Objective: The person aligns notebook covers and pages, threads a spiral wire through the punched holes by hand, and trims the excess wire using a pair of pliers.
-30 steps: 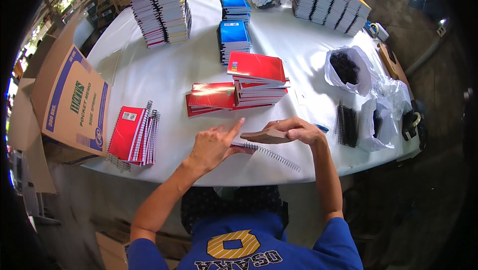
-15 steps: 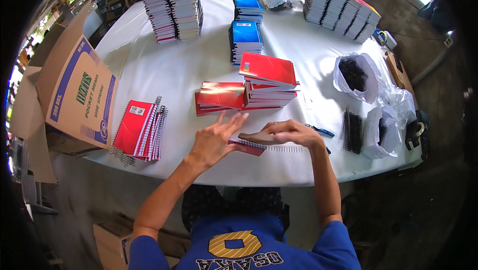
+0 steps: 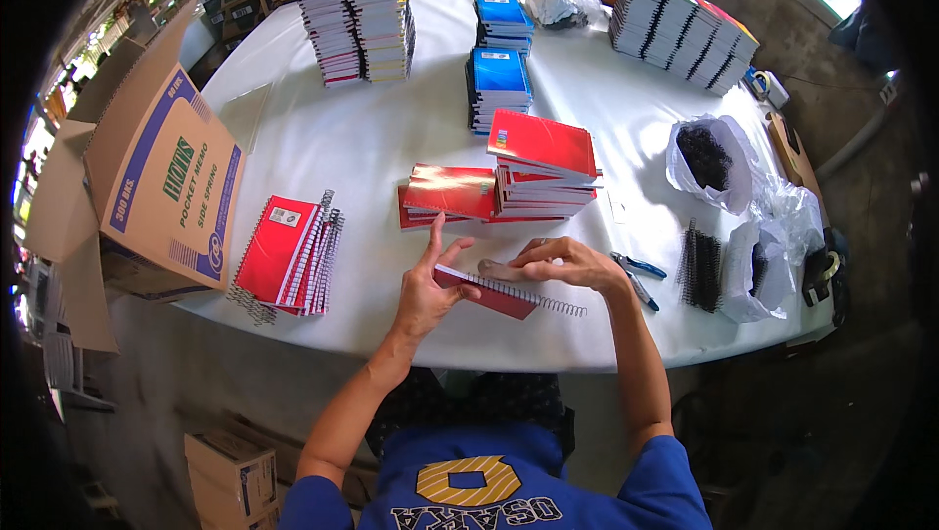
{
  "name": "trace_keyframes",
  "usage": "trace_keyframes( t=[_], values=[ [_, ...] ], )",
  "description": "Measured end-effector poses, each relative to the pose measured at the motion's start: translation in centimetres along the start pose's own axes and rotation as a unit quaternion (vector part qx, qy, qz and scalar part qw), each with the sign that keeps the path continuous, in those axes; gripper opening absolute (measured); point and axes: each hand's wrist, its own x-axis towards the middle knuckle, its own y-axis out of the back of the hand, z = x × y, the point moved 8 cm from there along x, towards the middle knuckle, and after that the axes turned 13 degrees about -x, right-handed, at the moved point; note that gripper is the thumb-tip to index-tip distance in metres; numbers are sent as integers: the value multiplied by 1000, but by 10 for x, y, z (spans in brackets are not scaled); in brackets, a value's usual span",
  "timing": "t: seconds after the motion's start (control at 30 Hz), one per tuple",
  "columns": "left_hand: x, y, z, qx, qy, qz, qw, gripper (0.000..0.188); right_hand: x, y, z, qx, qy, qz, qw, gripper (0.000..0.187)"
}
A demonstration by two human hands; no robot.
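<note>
left fingers (image 3: 432, 246), partly spread, pinch a red notebook (image 3: 504, 301) — right fingers (image 3: 544, 251), bunched, grip a brown block (image 3: 497, 271)

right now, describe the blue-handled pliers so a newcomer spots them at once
On the white table, look right of the person's right hand. The pliers lie there, just left of the loose black coils. Their two spread blue handles set them apart from those coils.

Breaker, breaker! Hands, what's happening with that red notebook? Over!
Left hand gripping red notebook. Right hand holding flat brown piece by notebook's wire coil. Coil poking out past notebook's right end. Pliers off right, not in the way.
</note>
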Motion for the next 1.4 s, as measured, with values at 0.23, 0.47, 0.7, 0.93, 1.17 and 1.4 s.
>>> trace_keyframes(
  t=[0.23, 0.47, 0.7, 0.93, 1.17, 1.4],
  values=[
    [2, -1, -4, -31, -3, -22, 999, 109, -3, 14, 6, 25, -7, 36, 999, 67],
    [-1, -10, -8, -48, 5, -35, 998, 102, -3, 6, 2, -65, -94, 5, 993, 58],
    [-4, -12, -7, -48, -2, -61, 997, 99, -1, -6, -18, -89, -31, 0, 996, 58],
    [-8, -6, -17, -89, 57, -43, 993, 99, 2, -10, -28, -16, 21, 24, 999, 56],
    [-7, -2, -14, -103, 49, -83, 990, 94, 2, -4, -28, -76, -7, 66, 995, 51],
    [12, -11, -19, -80, 252, -230, 937, 55, -39, 31, 11, -258, -43, 266, 928, 54]
  ],
)
